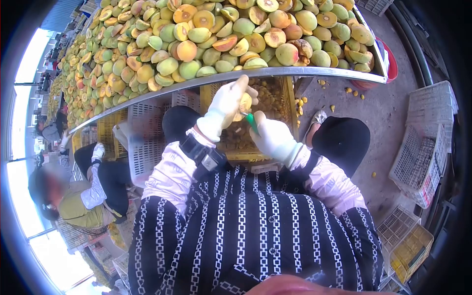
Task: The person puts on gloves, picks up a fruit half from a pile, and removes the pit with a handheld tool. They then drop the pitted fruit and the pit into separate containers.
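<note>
In a white glove, my left hand (227, 104) is closed round a cut yellow fruit half (245, 103), just below the metal edge of the fruit table. My right hand (275, 136), also gloved in white, grips a tool by its green handle (252, 123). The tool's tip meets the cut face of the fruit; its shape is mostly hidden. Beneath both hands is a yellow crate (290, 110) with small pieces in it. Many green, yellow and orange fruits (187, 50), some whole-looking and some halved, are heaped on the table above.
The table's metal rim (314, 72) curves across above my hands. A white crate (143, 147) stands at the left, near a seated person (83, 196). White crates (418, 162) are stacked at the right, with a yellow crate (410, 253) lower down. Fruit pieces lie on the floor.
</note>
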`<state>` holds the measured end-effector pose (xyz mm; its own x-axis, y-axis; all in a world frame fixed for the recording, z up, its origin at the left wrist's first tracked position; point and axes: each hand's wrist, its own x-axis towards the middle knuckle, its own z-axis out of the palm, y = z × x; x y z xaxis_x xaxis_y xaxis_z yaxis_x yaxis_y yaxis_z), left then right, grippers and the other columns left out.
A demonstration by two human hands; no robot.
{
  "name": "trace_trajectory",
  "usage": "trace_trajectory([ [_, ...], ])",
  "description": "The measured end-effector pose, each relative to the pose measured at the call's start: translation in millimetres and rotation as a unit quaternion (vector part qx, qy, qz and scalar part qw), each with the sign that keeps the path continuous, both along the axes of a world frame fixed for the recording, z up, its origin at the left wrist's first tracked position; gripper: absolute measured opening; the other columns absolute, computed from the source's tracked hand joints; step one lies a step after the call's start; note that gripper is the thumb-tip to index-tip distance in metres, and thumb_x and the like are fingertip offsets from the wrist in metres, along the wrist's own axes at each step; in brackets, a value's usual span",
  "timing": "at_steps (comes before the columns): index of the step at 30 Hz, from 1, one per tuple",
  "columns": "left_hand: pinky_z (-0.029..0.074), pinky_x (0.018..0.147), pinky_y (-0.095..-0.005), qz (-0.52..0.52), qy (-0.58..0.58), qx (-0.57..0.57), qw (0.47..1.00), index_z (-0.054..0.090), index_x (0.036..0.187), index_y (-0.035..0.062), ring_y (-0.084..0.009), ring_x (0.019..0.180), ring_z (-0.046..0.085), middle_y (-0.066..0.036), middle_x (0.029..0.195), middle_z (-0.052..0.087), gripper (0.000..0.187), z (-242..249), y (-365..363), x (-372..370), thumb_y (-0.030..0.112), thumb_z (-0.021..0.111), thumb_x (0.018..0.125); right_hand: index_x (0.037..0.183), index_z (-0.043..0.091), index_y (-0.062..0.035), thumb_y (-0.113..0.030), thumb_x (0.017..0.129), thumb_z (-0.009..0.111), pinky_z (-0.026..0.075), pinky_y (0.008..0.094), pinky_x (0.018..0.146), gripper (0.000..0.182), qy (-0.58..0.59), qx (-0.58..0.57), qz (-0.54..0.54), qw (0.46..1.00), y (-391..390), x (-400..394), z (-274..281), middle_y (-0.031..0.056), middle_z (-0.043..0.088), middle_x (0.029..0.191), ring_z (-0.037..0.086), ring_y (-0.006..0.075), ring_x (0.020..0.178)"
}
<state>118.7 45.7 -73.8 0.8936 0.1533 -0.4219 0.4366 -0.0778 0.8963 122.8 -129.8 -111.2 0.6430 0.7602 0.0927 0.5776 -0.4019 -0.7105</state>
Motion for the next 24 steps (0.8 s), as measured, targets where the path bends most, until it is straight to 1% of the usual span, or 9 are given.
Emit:
trace_trajectory([
  [3, 0.054, 0.077, -0.0344, 0.096, -0.059, -0.256, 0.96, 0.055, 0.114, -0.0019, -0.0232, 0.084, 0.065, -0.015, 0.105, 0.064, 0.053, -1, 0, 3, 0.047, 0.043, 0.096, 0.098, 0.046, -0.0023, -0.022, 0.082, 0.062, 0.049, 0.0466, 0.056, 0.03, 0.085, 0.001, -0.026, 0.996, 4, 16, 0, 0.0192, 0.06, 0.066, 0.061, 0.0391, 0.064],
  [8, 0.054, 0.082, -0.038, 0.163, -0.155, -0.155, 0.962, 0.055, 0.112, -0.0033, -0.0273, 0.09, 0.065, -0.018, 0.108, 0.062, 0.049, -22, -20, -8, 0.042, 0.043, 0.098, 0.101, 0.047, -0.0023, -0.024, 0.082, 0.063, 0.049, 0.0466, 0.06, 0.033, 0.055, 0.04, -0.026, 0.997, 1, 12, -3, 0.0202, 0.061, 0.069, 0.062, 0.0395, 0.068],
  [10, 0.054, 0.083, -0.0393, 0.142, -0.103, -0.293, 0.94, 0.055, 0.11, -0.0056, -0.029, 0.09, 0.065, -0.019, 0.105, 0.063, 0.048, -36, -10, -8, 0.039, 0.042, 0.098, 0.101, 0.047, -0.0019, -0.024, 0.081, 0.063, 0.049, 0.0465, 0.061, 0.034, 0.031, 0.029, -0.035, 0.998, 0, 6, -6, 0.0207, 0.061, 0.07, 0.062, 0.0399, 0.069],
  [12, 0.055, 0.081, -0.04, 0.154, -0.09, -0.295, 0.939, 0.055, 0.109, -0.0068, -0.0299, 0.09, 0.065, -0.019, 0.102, 0.063, 0.05, -34, -13, -9, 0.04, 0.041, 0.098, 0.107, 0.046, 0.0, -0.023, 0.08, 0.064, 0.05, 0.0457, 0.062, 0.04, 0.113, -0.011, 0.015, 0.993, 1, 12, -10, 0.0225, 0.061, 0.072, 0.062, 0.0397, 0.069],
  [14, 0.056, 0.078, -0.0407, 0.118, -0.096, -0.276, 0.949, 0.055, 0.109, -0.0065, -0.0301, 0.089, 0.065, -0.019, 0.101, 0.064, 0.052, -34, -11, -11, 0.042, 0.04, 0.098, 0.107, 0.047, 0.0001, -0.021, 0.081, 0.064, 0.049, 0.0377, 0.051, 0.037, 0.19, 0.073, 0.048, 0.978, -1, 16, -11, 0.0166, 0.06, 0.067, 0.06, 0.0303, 0.054],
  [16, 0.056, 0.077, -0.0415, 0.097, -0.105, -0.261, 0.955, 0.055, 0.109, -0.0066, -0.0304, 0.09, 0.065, -0.02, 0.1, 0.064, 0.053, -32, -9, -11, 0.043, 0.039, 0.098, 0.1, 0.049, -0.004, -0.017, 0.086, 0.059, 0.041, 0.0272, 0.042, 0.022, 0.572, 0.1, 0.074, 0.81, -6, 20, 20, 0.0045, 0.055, 0.063, 0.053, 0.0148, 0.046],
  [17, 0.056, 0.078, -0.0421, 0.094, -0.111, -0.268, 0.952, 0.055, 0.109, -0.0065, -0.0308, 0.09, 0.065, -0.02, 0.1, 0.064, 0.054, -34, -8, -9, 0.044, 0.039, 0.098, 0.097, 0.049, -0.0042, -0.017, 0.084, 0.062, 0.036, 0.0206, 0.036, 0.023, 0.588, 0.128, 0.059, 0.797, -5, 17, 22, -0.0001, 0.05, 0.062, 0.044, 0.0077, 0.038],
  [21, 0.055, 0.081, -0.0444, 0.033, 0.01, -0.403, 0.915, 0.057, 0.111, -0.0053, -0.0324, 0.092, 0.065, -0.021, 0.104, 0.064, 0.057, -29, 6, -4, 0.046, 0.038, 0.098, 0.099, 0.047, -0.0046, -0.016, 0.084, 0.062, 0.037, 0.0221, 0.036, 0.024, 0.641, 0.117, 0.095, 0.753, -9, 26, 20, 0.0012, 0.05, 0.062, 0.045, 0.0085, 0.039],
  [24, 0.053, 0.084, -0.0456, 0.045, -0.019, -0.419, 0.907, 0.058, 0.111, -0.0036, -0.0333, 0.094, 0.064, -0.021, 0.108, 0.063, 0.058, -24, 4, -1, 0.048, 0.037, 0.097, 0.097, 0.047, -0.0052, -0.015, 0.084, 0.062, 0.038, 0.0221, 0.036, 0.022, 0.638, 0.109, 0.099, 0.756, -9, 30, 21, 0.001, 0.05, 0.062, 0.045, 0.0076, 0.039],
])
